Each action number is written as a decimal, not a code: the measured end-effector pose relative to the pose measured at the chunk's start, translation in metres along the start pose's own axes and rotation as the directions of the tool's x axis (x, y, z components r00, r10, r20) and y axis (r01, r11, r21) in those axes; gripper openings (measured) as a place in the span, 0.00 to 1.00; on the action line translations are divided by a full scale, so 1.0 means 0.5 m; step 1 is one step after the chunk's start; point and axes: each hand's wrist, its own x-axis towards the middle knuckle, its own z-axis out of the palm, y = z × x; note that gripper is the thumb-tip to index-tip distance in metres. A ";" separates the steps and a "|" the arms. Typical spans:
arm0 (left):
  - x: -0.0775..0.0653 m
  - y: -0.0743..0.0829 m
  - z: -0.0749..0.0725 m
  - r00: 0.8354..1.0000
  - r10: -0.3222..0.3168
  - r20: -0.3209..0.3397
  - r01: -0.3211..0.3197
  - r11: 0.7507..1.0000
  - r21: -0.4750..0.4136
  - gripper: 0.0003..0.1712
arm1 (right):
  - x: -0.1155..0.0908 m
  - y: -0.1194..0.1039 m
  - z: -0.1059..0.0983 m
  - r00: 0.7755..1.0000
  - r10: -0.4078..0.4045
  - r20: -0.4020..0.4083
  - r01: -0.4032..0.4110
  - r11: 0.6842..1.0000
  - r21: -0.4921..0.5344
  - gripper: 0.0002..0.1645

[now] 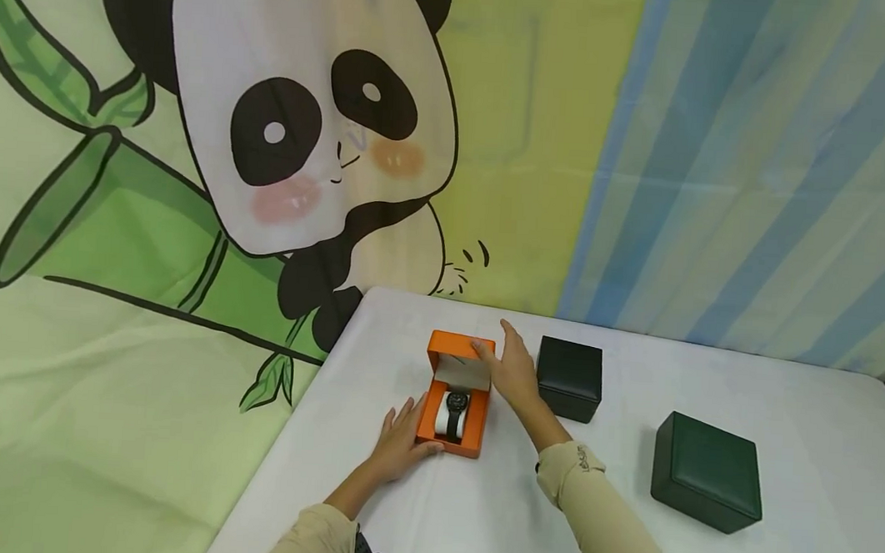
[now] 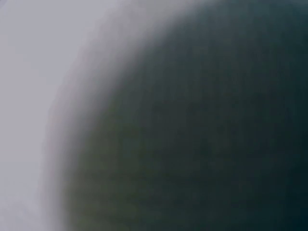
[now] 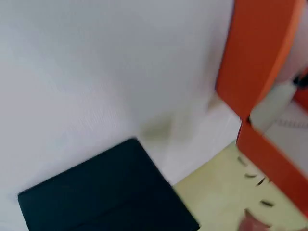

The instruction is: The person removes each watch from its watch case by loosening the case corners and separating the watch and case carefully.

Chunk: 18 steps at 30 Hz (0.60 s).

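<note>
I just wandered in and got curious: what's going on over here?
A person is handling an orange box standing open on a white table. The left hand rests at the box's left side; the right hand is at its raised lid, thumb over the edge. Inside, a black watch sits on a white cushion. To the right, a black box and a green box stand closed, untouched.

Staged-looking setting, exact kind unclear: white-covered table [image 1: 630, 420] set against cartoon panda-print backdrop [image 1: 504, 163].
</note>
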 end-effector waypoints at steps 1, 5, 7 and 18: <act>-0.002 -0.001 0.001 1.000 -0.003 0.010 0.003 1.000 -0.004 0.55 | -0.014 0.001 0.006 0.993 -0.096 -0.074 0.094 0.995 -0.027 0.47; -0.006 -0.007 0.000 1.000 0.006 0.000 -0.006 1.000 -0.004 0.54 | -0.070 0.002 0.033 0.795 -0.574 -0.197 0.522 0.812 -0.260 0.43; -0.005 -0.008 -0.003 1.000 0.013 -0.016 -0.014 1.000 -0.011 0.53 | -0.092 0.004 0.047 0.664 -0.736 -0.132 0.655 0.657 -0.374 0.44; -0.001 -0.001 -0.001 1.000 0.011 -0.001 -0.011 1.000 -0.012 0.53 | -0.130 0.062 0.091 0.870 -0.378 0.317 0.480 0.798 -0.364 0.62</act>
